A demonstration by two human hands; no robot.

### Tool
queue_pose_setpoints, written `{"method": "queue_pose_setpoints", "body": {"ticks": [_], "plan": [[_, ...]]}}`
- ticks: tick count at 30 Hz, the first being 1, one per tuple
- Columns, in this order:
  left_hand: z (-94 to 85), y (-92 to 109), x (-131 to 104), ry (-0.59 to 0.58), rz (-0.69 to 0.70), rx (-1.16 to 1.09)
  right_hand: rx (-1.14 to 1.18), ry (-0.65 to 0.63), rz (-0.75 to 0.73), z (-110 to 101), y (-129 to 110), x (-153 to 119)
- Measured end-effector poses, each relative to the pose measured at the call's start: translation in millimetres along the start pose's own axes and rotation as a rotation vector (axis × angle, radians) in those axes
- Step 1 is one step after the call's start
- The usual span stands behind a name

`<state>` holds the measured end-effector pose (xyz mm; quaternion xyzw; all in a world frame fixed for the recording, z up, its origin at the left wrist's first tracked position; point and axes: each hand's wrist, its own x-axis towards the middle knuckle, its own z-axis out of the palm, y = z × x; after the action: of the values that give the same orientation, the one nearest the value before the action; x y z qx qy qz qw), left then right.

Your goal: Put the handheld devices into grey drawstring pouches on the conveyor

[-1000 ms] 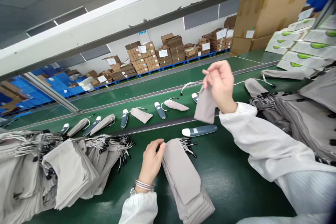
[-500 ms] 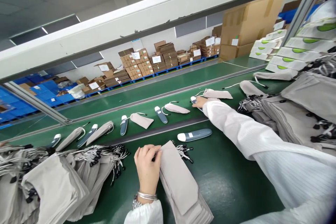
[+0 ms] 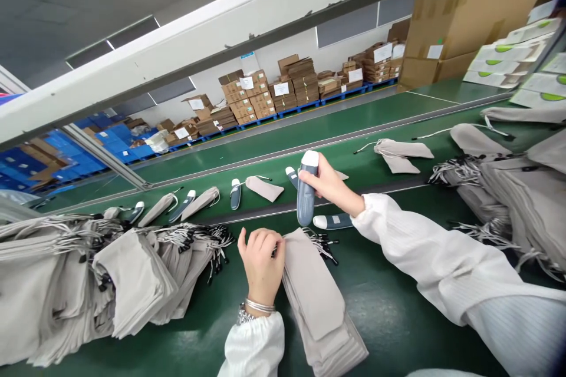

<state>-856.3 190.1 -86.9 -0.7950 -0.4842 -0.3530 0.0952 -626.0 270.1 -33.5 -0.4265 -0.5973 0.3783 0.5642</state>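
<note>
My right hand (image 3: pixel 329 182) is closed around a blue-grey handheld device with a white end (image 3: pixel 305 206), held upright above the bench. A second such device (image 3: pixel 338 221) lies just below my right wrist. My left hand (image 3: pixel 260 259) has its fingers curled at the upper left corner of a stack of beige drawstring pouches (image 3: pixel 316 288); a bit of black shows between thumb and fingers. The pinched part is mostly hidden. White cords with black tips (image 3: pixel 326 244) stick out from the stack's top.
Along the green belt (image 3: pixel 212 179) lie more devices (image 3: pixel 236 194) and single pouches (image 3: pixel 265 188). Heaps of pouches stand at the left (image 3: pixel 137 283) and right (image 3: pixel 508 194). A metal beam (image 3: pixel 198 41) crosses above. White boxes (image 3: pixel 499 65) are stacked at the far right.
My right hand has lifted a device off the belt and brought it left, towards me. My left hand stays at the pouch stack. The whole view has shifted somewhat.
</note>
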Motion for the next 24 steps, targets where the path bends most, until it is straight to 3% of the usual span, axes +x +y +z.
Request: {"method": "queue_pose_setpoints", "body": {"ticks": [4,7,12,15,17,21,24], "plan": [[4.1,2.7,-0.8,-0.009,-0.051,0.027,-0.063,-0.008,-0.096,9.9,3.2,-2.9],[3.8,2.9,0.3,-0.069,-0.067,-0.071,-0.076,-0.027,-0.096,11.2,6.3,-1.4],[-6.0,6.6,5.4,-0.189,-0.2,-0.464,-0.029,0.049,-0.071,11.3,3.0,-4.0],[-15.2,17.4,11.7,-0.183,-0.261,-0.684,0.013,0.02,-0.094,13.8,-2.9,-10.2],[-20.6,26.9,17.4,-0.121,-0.266,-0.724,0.024,-0.084,-0.115,15.9,-8.5,-16.0],[-28.1,39.0,29.0,0.09,-0.291,-0.694,-0.048,-0.479,-0.112,17.6,-22.8,-28.8],[-35.1,33.0,34.4,0.22,-0.358,-0.716,0.007,-0.686,0.055,11.6,-35.2,-35.3]]}}
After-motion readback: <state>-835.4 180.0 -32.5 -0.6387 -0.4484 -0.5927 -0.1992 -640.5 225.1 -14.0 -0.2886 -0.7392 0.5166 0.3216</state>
